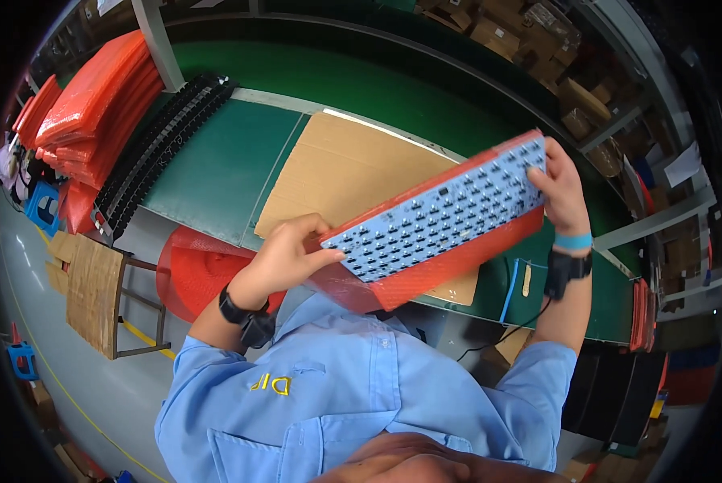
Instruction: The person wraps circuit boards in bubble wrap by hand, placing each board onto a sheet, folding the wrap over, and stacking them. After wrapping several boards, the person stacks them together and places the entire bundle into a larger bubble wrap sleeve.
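I hold a keyboard circuit board [441,217] tilted above the bench, its light blue face dotted with rows of dark switches. My left hand [290,253] is closed on the board's left corner, thumb over the face. At the opposite end, my right hand [563,187] grips the upper right corner, thumb on the front and fingers behind. Red bubble wrap [457,256] lies behind the board and sticks out beyond its lower edge. Under it, a brown cardboard sheet [341,165] rests on the green bench top [216,157].
Red bubble-wrap bags [99,101] are stacked at the far left, beside a black slotted rack [164,149]. More red bubble wrap [204,274] hangs at the bench's near edge. A wooden stool [95,294] stands on the left. A small wooden stick [526,282] lies right on the bench.
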A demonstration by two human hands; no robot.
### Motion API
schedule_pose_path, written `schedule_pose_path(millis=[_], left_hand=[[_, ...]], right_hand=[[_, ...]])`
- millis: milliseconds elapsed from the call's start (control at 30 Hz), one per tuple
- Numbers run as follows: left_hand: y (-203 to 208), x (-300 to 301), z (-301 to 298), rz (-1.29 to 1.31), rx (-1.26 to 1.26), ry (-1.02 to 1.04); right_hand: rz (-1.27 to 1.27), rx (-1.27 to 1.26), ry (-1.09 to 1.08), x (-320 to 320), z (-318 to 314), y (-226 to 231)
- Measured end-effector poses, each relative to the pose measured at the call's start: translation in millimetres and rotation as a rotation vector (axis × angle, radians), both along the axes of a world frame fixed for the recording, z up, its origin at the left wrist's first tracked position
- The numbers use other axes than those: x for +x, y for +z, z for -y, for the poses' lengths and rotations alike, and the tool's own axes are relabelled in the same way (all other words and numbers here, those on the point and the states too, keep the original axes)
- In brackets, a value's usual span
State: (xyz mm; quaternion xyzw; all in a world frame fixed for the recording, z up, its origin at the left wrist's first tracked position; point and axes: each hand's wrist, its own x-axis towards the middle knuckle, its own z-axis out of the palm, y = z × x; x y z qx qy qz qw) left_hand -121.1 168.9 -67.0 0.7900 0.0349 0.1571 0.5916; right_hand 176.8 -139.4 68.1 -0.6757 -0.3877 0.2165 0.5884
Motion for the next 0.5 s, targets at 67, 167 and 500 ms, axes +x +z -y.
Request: schedule_pose_path(millis=[67,167,500], left_hand=[[19,-15,3,-0.062,-0.115,-0.003],[44,-31,-14,0.167,0.209,0.124],[37,-46,-18,0.102,0.491,0.194]], right_hand=[[0.077,0.075,-0.016,-27,17,-10],[0.223,0.161,-0.201,-80,39,-44],[0.121,0.160,-0.236,-119,35,-153]])
